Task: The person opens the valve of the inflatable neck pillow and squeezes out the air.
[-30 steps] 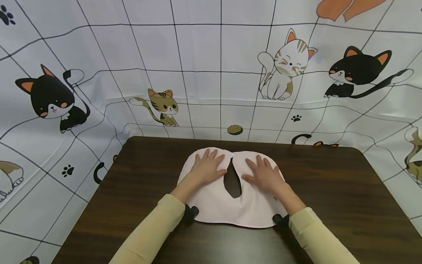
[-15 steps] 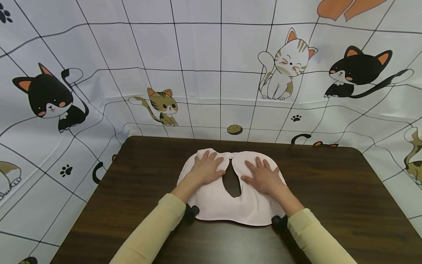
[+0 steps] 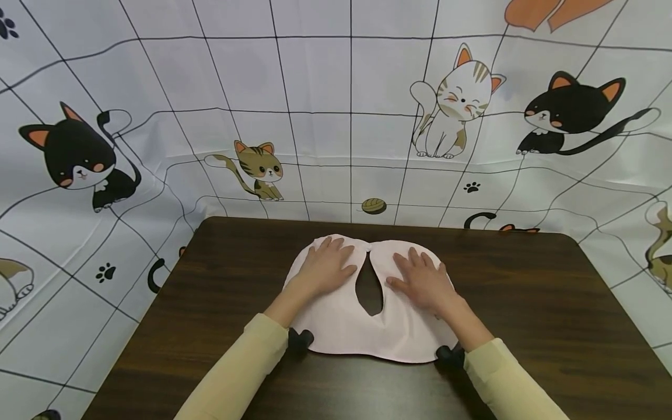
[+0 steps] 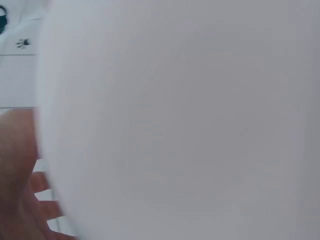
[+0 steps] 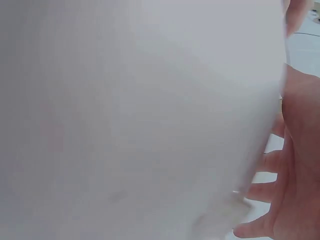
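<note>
A pale pink collar-shaped cloth piece, bib-like with a teardrop opening in its middle, lies on the dark wooden table. My left hand rests on its left lobe with fingers spread. On the right lobe lies my right hand, its fingers also spread and fairly straight. The pink cloth fills most of the left wrist view, with part of the left hand at the edge. In the right wrist view, the fingers of the right hand extend beside the pale cloth, and a small white tag shows.
Behind the table hangs a white sheet with a black grid and printed cats. Dark rounded wrist-worn pieces show under both forearms, beside the cloth's near corners. The table's far edge runs just beyond the cloth.
Both hands stay on the cloth. Its near edge shifts slightly away from me, then back toward me, and the hands move only a little with it.
</note>
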Tool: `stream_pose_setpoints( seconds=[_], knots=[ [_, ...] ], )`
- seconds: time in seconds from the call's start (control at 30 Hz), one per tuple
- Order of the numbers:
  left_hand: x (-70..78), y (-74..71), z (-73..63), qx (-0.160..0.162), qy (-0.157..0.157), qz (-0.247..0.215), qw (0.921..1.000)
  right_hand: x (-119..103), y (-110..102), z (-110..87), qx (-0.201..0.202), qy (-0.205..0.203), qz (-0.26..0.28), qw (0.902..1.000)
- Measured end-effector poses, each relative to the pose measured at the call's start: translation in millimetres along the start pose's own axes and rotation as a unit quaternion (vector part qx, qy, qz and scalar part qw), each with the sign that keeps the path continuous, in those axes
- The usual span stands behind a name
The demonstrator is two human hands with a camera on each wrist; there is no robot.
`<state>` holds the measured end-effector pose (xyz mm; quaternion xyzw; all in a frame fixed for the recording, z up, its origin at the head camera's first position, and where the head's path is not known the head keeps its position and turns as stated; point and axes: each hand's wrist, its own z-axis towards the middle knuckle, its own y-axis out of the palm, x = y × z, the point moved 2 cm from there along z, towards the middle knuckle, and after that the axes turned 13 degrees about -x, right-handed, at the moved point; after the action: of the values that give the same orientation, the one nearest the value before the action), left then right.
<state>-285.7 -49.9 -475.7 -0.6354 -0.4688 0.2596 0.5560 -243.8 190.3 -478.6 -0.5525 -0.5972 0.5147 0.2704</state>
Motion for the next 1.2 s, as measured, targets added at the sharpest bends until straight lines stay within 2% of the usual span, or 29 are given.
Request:
stream_pose_setpoints(
  seconds=[0.2, 0.33, 0.43, 0.57, 0.77, 1.2],
  knots=[
    [0.6, -13.2, -21.5, 0.035, -0.004, -0.028, 0.999, -1.2, -5.8, -14.4, 0.034, -0.01, -0.012, 0.9993],
    [-1.2, -12.4, -32.8, 0.03, -0.004, -0.046, 0.9985, 0.8, -0.9, -21.7, 0.041, -0.013, -0.017, 0.9989],
    [-3.8, -7.3, -37.1, 0.013, -0.009, -0.064, 0.9978, 2.1, 6.3, -23.8, 0.031, -0.01, -0.014, 0.9994],
    [-6.5, 0.9, -36.5, -0.01, -0.014, -0.082, 0.9965, 4.1, 15.0, -22.5, 0.01, -0.001, -0.003, 0.9999],
    [-3.9, 8.5, -35.2, -0.031, -0.021, -0.072, 0.9967, 4.1, 20.0, -20.9, -0.002, 0.01, -0.007, 0.9999],
    [-5.9, 20.8, -30.1, -0.007, -0.014, -0.057, 0.9983, -3.5, 19.1, -27.6, 0.006, 0.012, -0.015, 0.9998]
  ],
)
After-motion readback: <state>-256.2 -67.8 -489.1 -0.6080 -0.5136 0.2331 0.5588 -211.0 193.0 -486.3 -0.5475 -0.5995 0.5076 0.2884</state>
